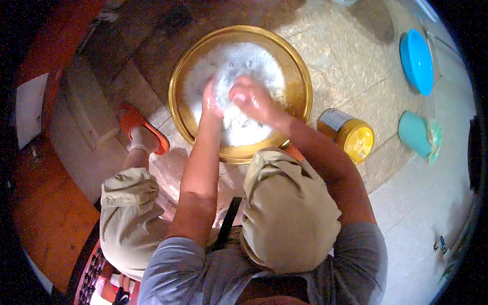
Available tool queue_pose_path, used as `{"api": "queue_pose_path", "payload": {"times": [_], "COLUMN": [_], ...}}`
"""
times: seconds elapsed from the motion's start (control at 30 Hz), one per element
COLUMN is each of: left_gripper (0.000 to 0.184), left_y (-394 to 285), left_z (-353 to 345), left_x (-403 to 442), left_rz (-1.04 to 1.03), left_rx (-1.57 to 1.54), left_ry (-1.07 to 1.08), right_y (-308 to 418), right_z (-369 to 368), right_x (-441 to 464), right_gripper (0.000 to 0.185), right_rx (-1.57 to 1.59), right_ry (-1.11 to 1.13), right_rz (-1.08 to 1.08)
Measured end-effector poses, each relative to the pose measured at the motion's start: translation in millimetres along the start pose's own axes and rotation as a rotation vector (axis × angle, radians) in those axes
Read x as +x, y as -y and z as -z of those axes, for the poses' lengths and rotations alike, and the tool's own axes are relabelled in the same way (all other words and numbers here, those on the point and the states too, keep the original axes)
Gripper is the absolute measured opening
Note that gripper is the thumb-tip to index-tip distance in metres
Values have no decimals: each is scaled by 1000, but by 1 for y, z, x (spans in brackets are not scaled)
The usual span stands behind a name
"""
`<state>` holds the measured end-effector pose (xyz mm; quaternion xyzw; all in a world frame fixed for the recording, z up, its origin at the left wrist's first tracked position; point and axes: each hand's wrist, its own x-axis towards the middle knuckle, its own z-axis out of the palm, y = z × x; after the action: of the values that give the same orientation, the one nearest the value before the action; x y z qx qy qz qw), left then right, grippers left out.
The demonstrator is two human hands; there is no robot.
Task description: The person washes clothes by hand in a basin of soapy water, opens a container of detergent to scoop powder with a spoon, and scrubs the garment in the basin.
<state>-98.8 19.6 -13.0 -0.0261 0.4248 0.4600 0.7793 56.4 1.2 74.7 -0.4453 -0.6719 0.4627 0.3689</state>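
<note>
A wide gold-coloured basin stands on the floor in front of me, with white foam covering much of the water inside. Both hands are wet and over the foam. My left hand is on the left side, seen edge-on, its visible fingers stretched forward and partly lost in the suds. Close beside it on the right, my right hand has its fingers curled in. Whatever lies in that grip is hidden by the fingers and foam. Greyish lumps show at the foam's far side; I cannot tell what they are.
Right of the basin lies a yellow-lidded tub. Farther right are a turquoise container and a blue bowl tipped on its side near the wall. My left foot wears an orange slipper. A white panel is at far left.
</note>
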Motion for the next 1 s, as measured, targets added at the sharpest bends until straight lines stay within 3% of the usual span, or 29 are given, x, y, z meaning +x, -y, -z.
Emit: {"api": "queue_pose_path", "payload": {"times": [0.03, 0.07, 0.1, 0.13, 0.17, 0.23, 0.3, 0.33, 0.37, 0.4, 0.5, 0.63, 0.67, 0.77, 0.8, 0.83, 0.9, 0.93, 1.0], "left_gripper": [48, 47, 45, 44, 40, 34, 26, 25, 27, 28, 26, 35, 40, 47, 53, 58, 59, 59, 60], "left_y": [-5, -5, -6, -6, 1, 29, 24, 22, 14, 4, -25, -4, 5, 10, -17, -18, -13, -9, -6], "left_z": [-10, -7, -6, -5, -4, 2, -12, -20, -51, -56, -42, 6, -6, -2, -23, -3, 27, 41, 41], "left_x": [-15, -16, -17, -17, -17, -20, -38, -47, -65, -73, -75, -36, -42, -27, -19, -6, -5, -4, -5], "left_rz": [140, 171, 201, 231, 133, -67, -203, -254, -284, -302, -603, -1072, -737, -465, 206, 207, 29, -51, -196], "left_rx": [-156, -147, -139, -131, -182, -280, -49, 72, 70, 197, 1123, 1946, 2101, 2055, 2097, 2249, 1680, 1393, 814], "left_ry": [222, 202, 187, 173, 194, 232, 56, -44, -198, -192, -114, -299, -397, -287, -138, -109, -214, -253, -297], "right_y": [32, 42, 65, 76, 81, 60, 9, -7, -19, -28, -14, 5, -9, -36, -44, -54, -64, -62, -58], "right_z": [-2, -16, -13, -15, -17, -12, -7, 7, 15, 20, 35, 28, 23, 24, 28, 31, 33, 26, 20], "right_x": [-4, -13, -17, -18, -17, -3, 6, 12, 13, 13, 0, -19, -22, 7, 11, 17, 26, 24, 22], "right_gripper": [8, 10, 17, 21, 26, 33, 29, 39, 36, 33, 29, 54, 61, 53, 46, 42, 37, 33, 31], "right_rx": [-302, -348, -441, -456, -470, -419, -316, -455, -535, -614, -618, -1082, -1104, -892, -832, -718, -482, -417, -226], "right_ry": [132, 181, 170, 241, 313, 396, 79, 158, 136, 114, 19, 17, 114, 464, 395, 328, 194, -20, -15], "right_rz": [56, 64, 264, 273, 285, 87, 78, -34, -108, -181, -260, 113, 81, -370, -339, -397, -510, -649, -544]}}
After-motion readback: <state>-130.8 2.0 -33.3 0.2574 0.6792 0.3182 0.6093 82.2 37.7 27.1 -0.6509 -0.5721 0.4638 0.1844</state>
